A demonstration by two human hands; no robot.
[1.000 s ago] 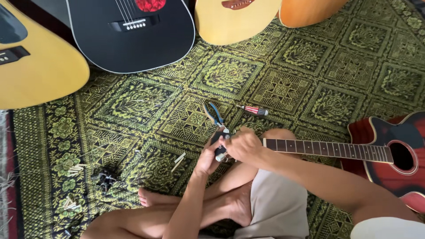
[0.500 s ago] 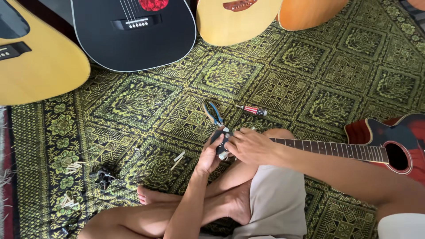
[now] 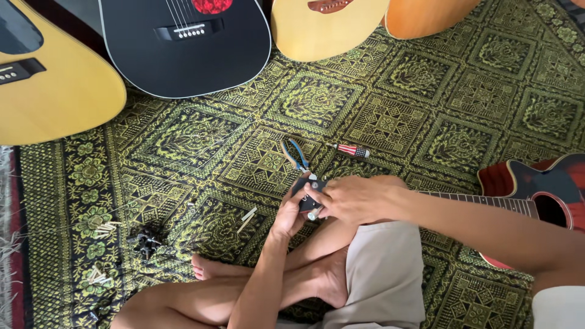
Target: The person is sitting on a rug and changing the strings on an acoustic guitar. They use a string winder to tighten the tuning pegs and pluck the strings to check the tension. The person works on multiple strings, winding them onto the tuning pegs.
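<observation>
Sitting cross-legged on the green-and-black patterned woven rug (image 3: 390,122), the person has both hands meeting just over the knee. The left hand (image 3: 291,213) cups the dark headstock end of the red-bodied guitar (image 3: 308,194) from below, fingers curled up around it, a closed hold. The right hand (image 3: 347,198) comes in from the right and pinches the same headstock, thumb and fingertips pressed tight on it near a small silvery tuning peg (image 3: 314,214); exactly which part the fingertips clamp is hidden by the hand.

From there the thin fretted guitar neck (image 3: 481,202) runs off to the right, across the lap, to the red guitar body (image 3: 536,189) at the rug's right edge.

Just beyond the hands, toward the rug's middle, lie blue-handled pliers (image 3: 295,155), jaws almost touching the left fingers, and a little farther right a small red-and-white striped screwdriver (image 3: 352,150).

Near the left edge: scattered pale bridge pins (image 3: 103,228) and a cluster of small black parts (image 3: 145,242).

Along the far edge rest a yellow acoustic guitar (image 3: 55,91), a black acoustic guitar (image 3: 183,49) and a pale natural-wood guitar (image 3: 323,27).
</observation>
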